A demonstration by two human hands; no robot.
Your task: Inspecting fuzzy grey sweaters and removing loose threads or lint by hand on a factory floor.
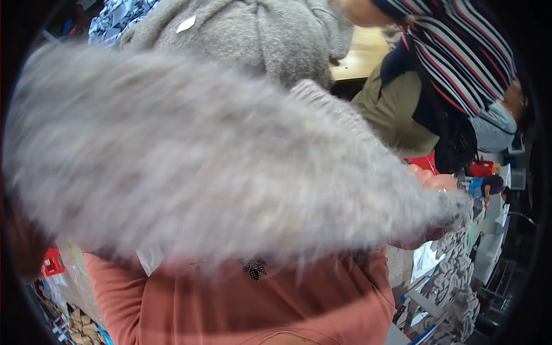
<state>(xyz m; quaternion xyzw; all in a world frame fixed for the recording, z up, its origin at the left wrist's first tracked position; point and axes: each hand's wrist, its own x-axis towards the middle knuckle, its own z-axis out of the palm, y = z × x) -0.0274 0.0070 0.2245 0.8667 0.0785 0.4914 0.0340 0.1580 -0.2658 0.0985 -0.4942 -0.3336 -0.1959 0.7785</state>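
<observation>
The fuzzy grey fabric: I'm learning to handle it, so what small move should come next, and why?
I'd probably lower the fuzzy grey fabric slightly, with the right hand gripping its narrow end: it is raised close to the camera, looks blurred, and partly hides the grey cloth behind it.

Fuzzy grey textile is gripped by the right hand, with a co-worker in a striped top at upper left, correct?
Wrong side: the head view shows the co-worker in the striped top at upper right. The right hand grips the fuzzy grey textile.
</observation>
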